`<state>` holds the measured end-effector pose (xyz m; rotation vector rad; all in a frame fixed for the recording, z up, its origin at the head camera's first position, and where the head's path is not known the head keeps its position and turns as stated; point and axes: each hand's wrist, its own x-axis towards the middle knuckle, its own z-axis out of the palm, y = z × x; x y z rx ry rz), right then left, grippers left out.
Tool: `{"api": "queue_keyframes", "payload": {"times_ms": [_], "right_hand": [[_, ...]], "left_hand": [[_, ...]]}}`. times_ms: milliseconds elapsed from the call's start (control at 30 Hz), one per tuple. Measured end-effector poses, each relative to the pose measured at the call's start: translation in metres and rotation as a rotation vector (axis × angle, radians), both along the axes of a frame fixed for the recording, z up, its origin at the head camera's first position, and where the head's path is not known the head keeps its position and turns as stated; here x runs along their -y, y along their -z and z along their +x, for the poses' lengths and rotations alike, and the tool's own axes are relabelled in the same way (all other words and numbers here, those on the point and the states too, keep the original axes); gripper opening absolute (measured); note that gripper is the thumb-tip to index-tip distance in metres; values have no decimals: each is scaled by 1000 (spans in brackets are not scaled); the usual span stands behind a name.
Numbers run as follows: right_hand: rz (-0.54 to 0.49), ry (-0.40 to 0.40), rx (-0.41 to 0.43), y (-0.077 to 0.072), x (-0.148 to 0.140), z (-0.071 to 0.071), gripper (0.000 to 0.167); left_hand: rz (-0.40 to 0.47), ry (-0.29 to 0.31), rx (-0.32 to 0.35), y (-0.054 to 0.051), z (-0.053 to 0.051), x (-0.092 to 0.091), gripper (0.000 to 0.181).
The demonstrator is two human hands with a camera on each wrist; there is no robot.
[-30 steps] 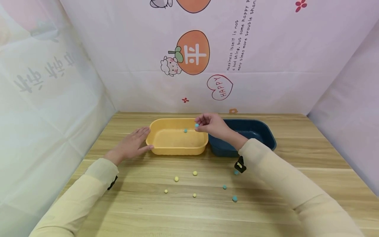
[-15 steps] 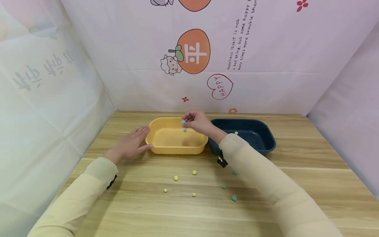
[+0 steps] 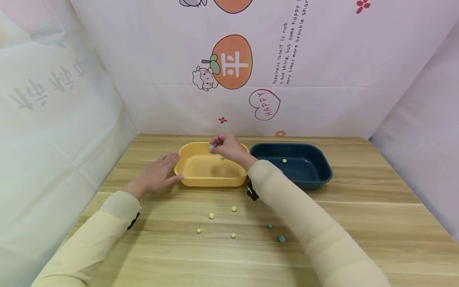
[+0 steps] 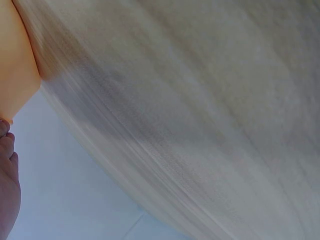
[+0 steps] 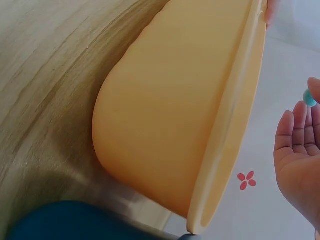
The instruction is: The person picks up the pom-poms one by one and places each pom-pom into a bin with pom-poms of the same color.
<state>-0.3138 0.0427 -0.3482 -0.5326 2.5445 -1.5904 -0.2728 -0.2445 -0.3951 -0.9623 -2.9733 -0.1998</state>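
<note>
My right hand (image 3: 230,149) pinches a small blue ball (image 3: 211,148) between thumb and fingertips above the yellow bin (image 3: 215,182). In the right wrist view the blue ball (image 5: 309,98) shows at the fingertips, and the yellow bin (image 5: 165,100) fills the middle. Another blue ball (image 3: 222,158) lies inside that bin. My left hand (image 3: 154,177), fingers straight, rests against the bin's left end, thumb at the front rim. In the left wrist view, part of the left hand (image 4: 8,185) touches the bin (image 4: 17,55) at the left edge.
A dark blue bin (image 3: 311,185) stands right of the yellow one, with a yellow ball (image 3: 284,161) inside. Several yellow balls (image 3: 211,215) and blue balls (image 3: 282,239) lie on the wooden table (image 3: 172,255) in front. Patterned cloth (image 3: 161,107) hangs behind.
My right hand has moved left with the blue ball, from the yellow bin's right end to above its middle. The yellow ball in the dark bin has come into view. My left hand stays put.
</note>
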Motion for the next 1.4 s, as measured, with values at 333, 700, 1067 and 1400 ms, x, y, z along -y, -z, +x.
{"api": "queue_keyframes", "payload": {"times_ms": [333, 700, 1067, 1400], "right_hand": [[7, 21, 13, 2, 5, -4, 26], [3, 29, 1, 3, 7, -4, 21], [9, 42, -12, -5, 6, -1, 18], [5, 29, -22, -15, -1, 0, 19]], "left_hand": [[-11, -14, 15, 1, -2, 1, 87], [-5, -5, 6, 0, -1, 1, 86], [4, 4, 2, 0, -1, 2, 86], [3, 3, 22, -4, 0, 0, 85]]}}
